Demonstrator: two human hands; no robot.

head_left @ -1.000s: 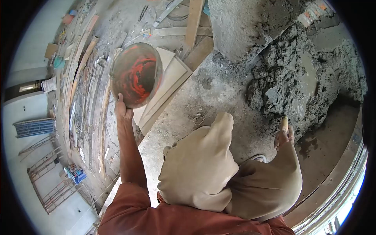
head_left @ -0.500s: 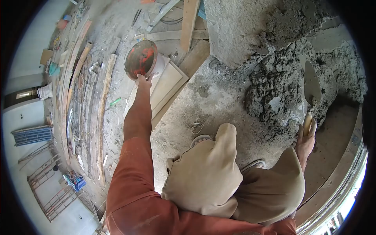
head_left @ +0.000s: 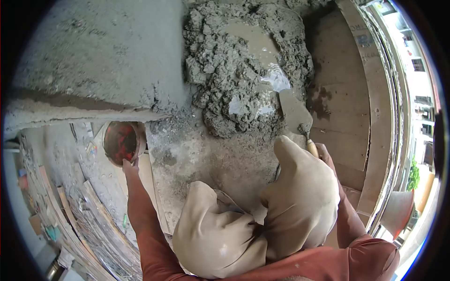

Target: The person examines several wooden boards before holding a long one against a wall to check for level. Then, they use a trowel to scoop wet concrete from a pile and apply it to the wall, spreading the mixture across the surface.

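Observation:
With fingers closed on its rim, my left hand holds a bucket, tilted so its dark inside with red patches shows. My right hand grips the wooden handle of a trowel. The trowel's grey, wet blade lies at the near right edge of a heap of wet mortar. A pool of cloudy water sits on top of the heap. My right knee partly covers the view near the trowel handle.
A rough concrete block rises at the left of the mortar. Brown boards lie on the right, beside a ledge with the outdoors beyond. Long planks and debris lie at lower left.
My view has swung to the right, bringing the mortar toward the middle. The trowel blade has shifted from over the mortar to its near edge. My left hand still holds the bucket.

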